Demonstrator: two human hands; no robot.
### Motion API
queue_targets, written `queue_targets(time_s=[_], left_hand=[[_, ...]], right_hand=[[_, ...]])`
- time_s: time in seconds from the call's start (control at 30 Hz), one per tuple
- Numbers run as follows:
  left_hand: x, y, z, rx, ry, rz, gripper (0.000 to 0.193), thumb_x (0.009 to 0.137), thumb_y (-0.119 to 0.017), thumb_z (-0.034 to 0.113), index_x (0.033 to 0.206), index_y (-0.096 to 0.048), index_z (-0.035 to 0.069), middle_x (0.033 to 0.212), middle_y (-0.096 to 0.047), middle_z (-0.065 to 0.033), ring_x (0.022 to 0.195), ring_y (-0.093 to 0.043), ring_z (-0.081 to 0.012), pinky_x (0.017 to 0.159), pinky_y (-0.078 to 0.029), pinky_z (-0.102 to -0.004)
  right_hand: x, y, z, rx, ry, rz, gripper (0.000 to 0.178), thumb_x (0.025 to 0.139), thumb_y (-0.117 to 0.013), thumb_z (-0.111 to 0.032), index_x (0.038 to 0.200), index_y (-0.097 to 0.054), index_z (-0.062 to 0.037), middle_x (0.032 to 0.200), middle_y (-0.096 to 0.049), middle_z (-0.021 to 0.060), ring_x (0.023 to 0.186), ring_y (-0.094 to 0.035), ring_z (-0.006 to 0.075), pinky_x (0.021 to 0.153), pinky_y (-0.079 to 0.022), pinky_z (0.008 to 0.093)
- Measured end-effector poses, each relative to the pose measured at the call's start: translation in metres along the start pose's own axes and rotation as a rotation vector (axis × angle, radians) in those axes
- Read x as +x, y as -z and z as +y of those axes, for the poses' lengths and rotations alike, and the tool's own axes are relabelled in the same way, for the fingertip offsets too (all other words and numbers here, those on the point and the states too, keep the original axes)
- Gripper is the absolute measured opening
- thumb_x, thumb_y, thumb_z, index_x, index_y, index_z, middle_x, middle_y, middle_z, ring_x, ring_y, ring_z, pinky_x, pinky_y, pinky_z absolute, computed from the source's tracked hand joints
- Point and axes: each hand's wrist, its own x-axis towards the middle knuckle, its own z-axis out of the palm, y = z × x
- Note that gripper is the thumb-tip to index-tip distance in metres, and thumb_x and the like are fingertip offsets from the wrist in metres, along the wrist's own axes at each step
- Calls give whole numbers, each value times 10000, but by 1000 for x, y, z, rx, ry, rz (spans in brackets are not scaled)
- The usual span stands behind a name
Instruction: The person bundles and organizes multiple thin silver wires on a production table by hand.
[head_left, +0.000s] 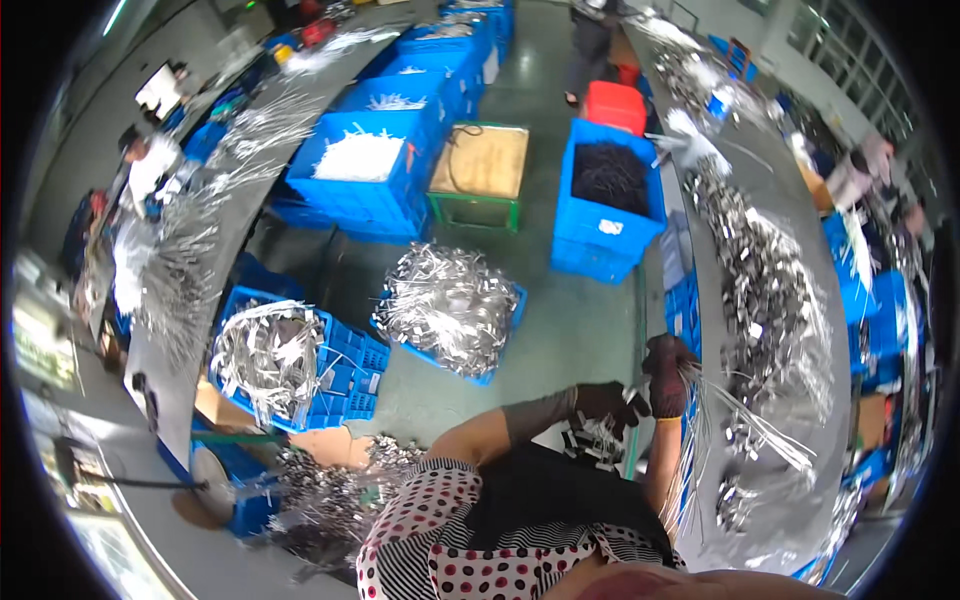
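Observation:
My right hand, in a dark glove with a yellow hem, is closed around a bundle of thin pale strips. Their long ends fan out over the edge of the table on my right, and some hang down beside my forearm. Just left of it is my left hand, in a dark glove, with curled fingers beside small shiny pieces. What those fingers hold is too small to make out. Below the left hand lies a cluster of strips with silvery ends, partly hidden by my dark apron.
The long grey table on my right carries heaped silvery strips. A blue crate and a heaped pile of strips stand on the floor to my left. Farther off are blue bins, a green-framed stand and other people.

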Motion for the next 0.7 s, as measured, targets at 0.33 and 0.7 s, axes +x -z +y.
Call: queue_targets(time_s=[0.33,0.7], left_hand=[[-47,-36,28,430,-382,465,363,774,-669,92,1107,-570,-11,867,-635,-113,679,-646,-177,609,-542,-321],[-53,-7,11,560,-431,879,408,917,-494,342,694,-534,3,584,-523,-107,564,-514,-186,566,-415,-406]], right_hand=[[75,-64,-56,256,-289,-303,340,931,-560,-419,797,-561,-107,496,-375,-54,404,-377,80,398,-302,241],[152,-107,21,874,-363,-154,231,892,-649,-320,823,-507,-153,583,-441,-51,484,-433,81,473,-396,237]])
